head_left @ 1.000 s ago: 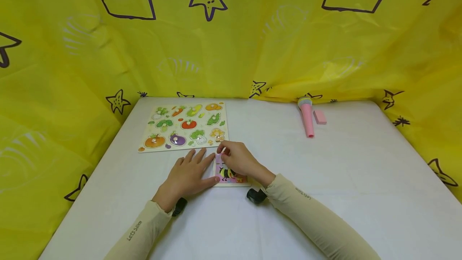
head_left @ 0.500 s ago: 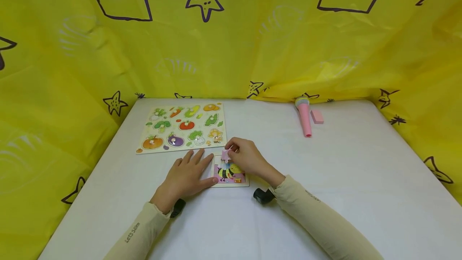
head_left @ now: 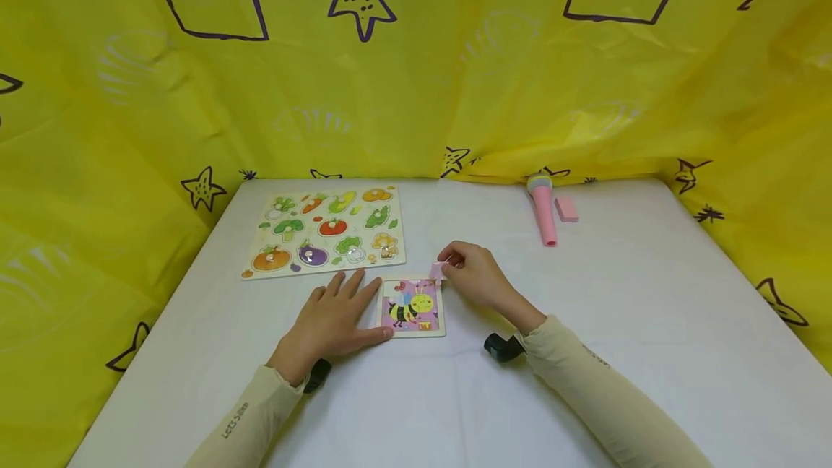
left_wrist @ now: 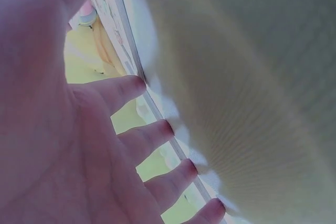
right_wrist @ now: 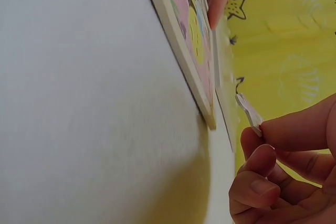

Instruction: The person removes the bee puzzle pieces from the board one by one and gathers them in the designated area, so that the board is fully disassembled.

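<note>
A small square bee puzzle (head_left: 411, 309) in a pale frame lies on the table. The left hand (head_left: 334, 320) is spread at its left side, thumb on the frame's lower left and index fingertip at its upper left corner. Between thumb and fingers the right hand (head_left: 481, 280) pinches a pink puzzle piece (head_left: 438, 271) near the frame's upper right corner. In the right wrist view, the piece (right_wrist: 249, 113) is held clear of the puzzle (right_wrist: 194, 40) by the right hand (right_wrist: 289, 166). The left wrist view shows the left hand (left_wrist: 89, 119) with straight fingers.
A vegetable knob board (head_left: 325, 233) lies behind the left hand. At the back right are a pink toy microphone (head_left: 544, 215) and a pink block (head_left: 566, 209). Yellow patterned cloth (head_left: 416, 92) rises behind and beside the white table (head_left: 416, 403).
The right hand has lifted the pink piece from the puzzle's upper left and carried it right, uncovering the bee picture. The left hand stays against the frame. The head view has shifted slightly.
</note>
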`<move>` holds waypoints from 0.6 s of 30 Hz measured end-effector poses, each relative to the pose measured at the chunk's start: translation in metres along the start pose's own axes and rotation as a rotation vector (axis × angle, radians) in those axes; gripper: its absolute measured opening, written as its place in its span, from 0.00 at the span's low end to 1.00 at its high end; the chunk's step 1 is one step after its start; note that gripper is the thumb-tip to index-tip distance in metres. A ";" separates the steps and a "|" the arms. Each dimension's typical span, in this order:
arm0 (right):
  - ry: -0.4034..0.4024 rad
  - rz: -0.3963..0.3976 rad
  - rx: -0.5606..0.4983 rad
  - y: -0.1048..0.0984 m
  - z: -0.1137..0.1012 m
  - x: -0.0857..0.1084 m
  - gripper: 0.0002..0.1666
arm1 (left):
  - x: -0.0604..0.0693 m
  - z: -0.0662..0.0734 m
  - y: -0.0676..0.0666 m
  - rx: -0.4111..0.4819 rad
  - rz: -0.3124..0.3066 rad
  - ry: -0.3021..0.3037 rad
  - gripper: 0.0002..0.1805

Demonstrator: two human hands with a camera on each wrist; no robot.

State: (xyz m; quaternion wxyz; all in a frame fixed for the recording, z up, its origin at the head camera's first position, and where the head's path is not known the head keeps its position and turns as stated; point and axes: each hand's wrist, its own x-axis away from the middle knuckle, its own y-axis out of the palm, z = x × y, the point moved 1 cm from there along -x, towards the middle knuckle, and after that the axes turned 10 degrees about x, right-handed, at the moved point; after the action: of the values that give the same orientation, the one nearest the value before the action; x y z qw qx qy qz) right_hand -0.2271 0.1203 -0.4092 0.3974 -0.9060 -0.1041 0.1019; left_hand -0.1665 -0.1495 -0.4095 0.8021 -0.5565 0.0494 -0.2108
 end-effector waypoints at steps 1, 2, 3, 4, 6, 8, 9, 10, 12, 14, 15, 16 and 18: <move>0.003 0.002 0.005 -0.002 0.002 0.000 0.07 | 0.000 0.000 0.000 0.002 0.000 -0.001 0.51; 0.008 0.004 0.006 -0.003 0.005 0.000 0.07 | 0.000 0.000 0.000 0.004 0.001 -0.001 0.52; 0.011 0.009 0.009 -0.005 0.007 0.000 0.07 | 0.000 0.000 0.000 0.005 0.000 -0.004 0.52; 0.013 0.012 0.012 -0.007 0.010 0.000 0.07 | 0.000 0.000 0.000 0.006 0.001 -0.004 0.52; 0.015 0.020 0.021 -0.010 0.014 0.001 0.07 | 0.000 0.000 0.000 0.009 0.001 -0.006 0.52; 0.014 0.024 0.031 -0.012 0.019 0.001 0.07 | 0.000 0.000 0.000 0.012 0.001 -0.007 0.52; 0.015 0.026 0.035 -0.014 0.021 0.002 0.07 | 0.000 0.000 0.000 0.014 0.000 -0.006 0.52; 0.013 0.026 0.040 -0.015 0.023 0.002 0.07 | 0.000 0.000 0.000 0.016 0.000 -0.006 0.52; 0.014 0.027 0.049 -0.017 0.026 0.003 0.07 | 0.000 0.000 0.000 0.020 -0.002 -0.007 0.52; 0.017 0.022 0.055 -0.019 0.028 0.003 0.07 | 0.000 0.000 -0.001 0.026 -0.005 -0.008 0.52; 0.019 0.021 0.057 -0.020 0.029 0.003 0.07 | 0.000 0.001 -0.001 0.028 -0.006 -0.009 0.52; 0.021 0.018 0.061 -0.021 0.030 0.003 0.07 | 0.000 0.000 0.000 0.029 -0.007 -0.011 0.52; 0.028 0.015 0.069 -0.023 0.032 0.002 0.07 | 0.000 0.001 -0.001 0.031 -0.008 -0.012 0.52</move>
State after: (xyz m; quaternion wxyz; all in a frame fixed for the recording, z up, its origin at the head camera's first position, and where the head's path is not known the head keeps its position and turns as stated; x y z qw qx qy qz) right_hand -0.2359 0.1587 -0.4134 0.4292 -0.8938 -0.0884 0.0958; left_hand -0.1667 -0.1489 -0.4087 0.8101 -0.5455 0.0391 -0.2112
